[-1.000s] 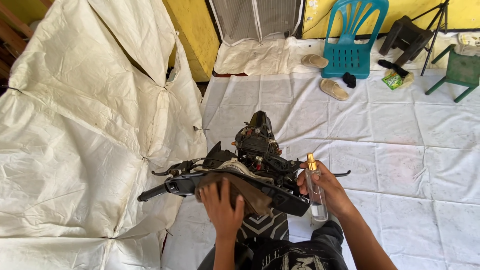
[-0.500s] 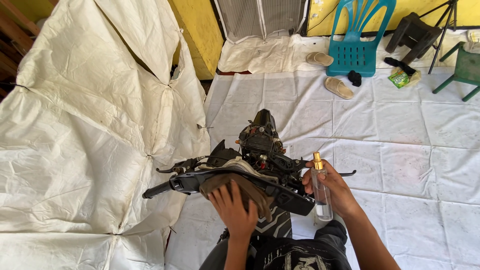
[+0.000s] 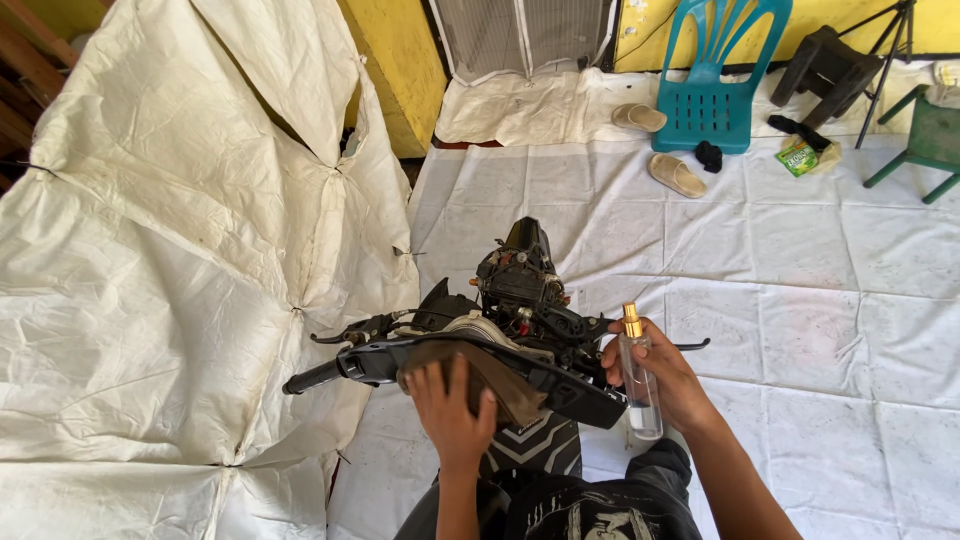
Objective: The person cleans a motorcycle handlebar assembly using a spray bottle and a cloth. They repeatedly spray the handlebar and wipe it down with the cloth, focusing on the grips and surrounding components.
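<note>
A stripped black motorbike front with handlebar (image 3: 330, 372) and exposed wiring (image 3: 520, 285) stands in front of me. My left hand (image 3: 452, 410) presses a brown cloth (image 3: 500, 385) flat on the black handlebar cover. My right hand (image 3: 668, 375) grips a clear spray bottle with a gold nozzle (image 3: 637, 370), held upright just right of the handlebar, nozzle at the top.
White sheets (image 3: 780, 260) cover the floor and drape over something bulky (image 3: 170, 250) at the left. At the back are a teal plastic chair (image 3: 715, 85), two sandals (image 3: 676, 175), a green stool (image 3: 925, 140), a dark stool (image 3: 825, 65) and a yellow wall (image 3: 395, 70).
The view has shifted slightly. My left hand has slid a little on the cloth over the handlebar cover; the right hand keeps the spray bottle upright.
</note>
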